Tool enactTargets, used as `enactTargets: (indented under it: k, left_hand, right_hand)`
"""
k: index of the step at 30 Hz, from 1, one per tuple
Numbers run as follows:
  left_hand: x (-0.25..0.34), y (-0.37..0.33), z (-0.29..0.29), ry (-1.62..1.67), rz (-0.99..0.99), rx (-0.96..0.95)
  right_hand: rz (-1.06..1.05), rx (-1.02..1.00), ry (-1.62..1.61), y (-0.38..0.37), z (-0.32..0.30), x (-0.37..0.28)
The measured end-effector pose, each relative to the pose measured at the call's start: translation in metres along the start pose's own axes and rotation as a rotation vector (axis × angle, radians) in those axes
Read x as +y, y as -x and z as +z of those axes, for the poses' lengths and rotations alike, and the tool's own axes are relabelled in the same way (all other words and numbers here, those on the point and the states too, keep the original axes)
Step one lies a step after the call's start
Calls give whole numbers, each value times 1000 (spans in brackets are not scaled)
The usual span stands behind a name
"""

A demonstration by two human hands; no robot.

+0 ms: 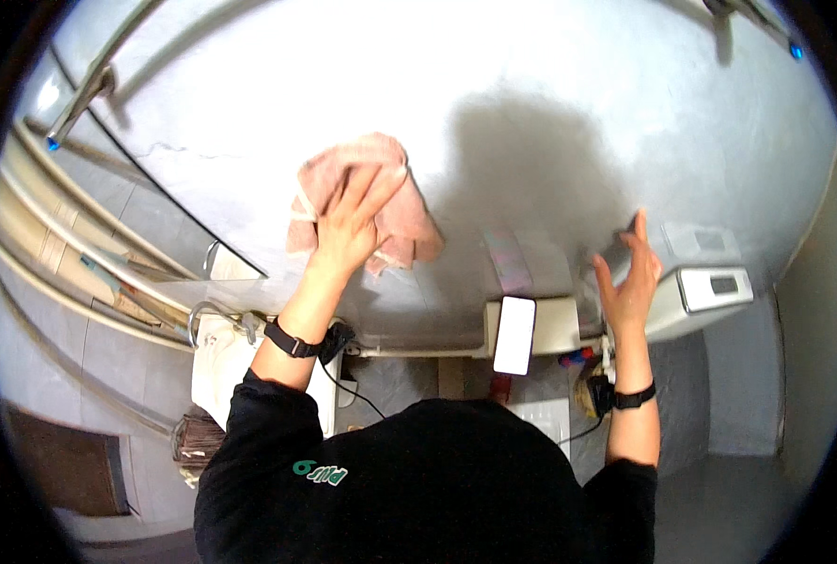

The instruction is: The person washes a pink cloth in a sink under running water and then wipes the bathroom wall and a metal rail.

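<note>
A pink cloth (417, 235) lies bunched against the pale wall (296, 94). My left hand (351, 230) is spread over it, fingers stretched upward, holding it on the wall. To the right, my right hand (633, 282) holds nothing. Its fingers are apart and the index finger points up close to the wall; whether it touches, I cannot tell. Black bands with cables circle both my wrists. Between my forearms, a phone with a blank white screen (514, 336) rests at a cream box (560, 324) low on the wall.
A white sink (213, 362) with a metal faucet (249, 327) stands at the lower left, below a mirror's dark edge (174, 207). A white appliance with a small panel (715, 288) is right of my right hand. Metal bars (99, 85) project from the wall at the upper left and upper right.
</note>
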State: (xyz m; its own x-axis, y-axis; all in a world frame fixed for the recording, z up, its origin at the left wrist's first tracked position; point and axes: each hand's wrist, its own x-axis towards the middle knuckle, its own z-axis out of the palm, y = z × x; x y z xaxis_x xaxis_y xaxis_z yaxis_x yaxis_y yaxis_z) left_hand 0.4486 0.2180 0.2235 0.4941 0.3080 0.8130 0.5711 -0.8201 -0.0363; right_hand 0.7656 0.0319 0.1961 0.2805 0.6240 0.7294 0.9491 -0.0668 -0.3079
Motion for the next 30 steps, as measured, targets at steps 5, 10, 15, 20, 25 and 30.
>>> enactTargets:
  k: [5, 10, 15, 20, 25, 30]
  left_hand:
    - [-18, -76, -59, -195, -30, 335]
    - [-8, -70, -50, -257, -185, 355]
    - [19, -89, -30, -76, -193, 314]
    - [57, -118, -13, 72, 17, 164]
    - [69, -122, -3, 418, 171, 33]
    - [15, -125, -45, 135, 48, 278]
  right_hand:
    - [-23, 18, -46, 1, 1, -3]
    - [60, -40, -48, 4, -3, -2]
    - [-20, -3, -53, 3, 1, -2]
    - [-39, 25, -70, 1, -3, -5]
    - [-40, -29, -75, 1, -3, -1]
    - [-18, -42, -62, 7, -3, 11]
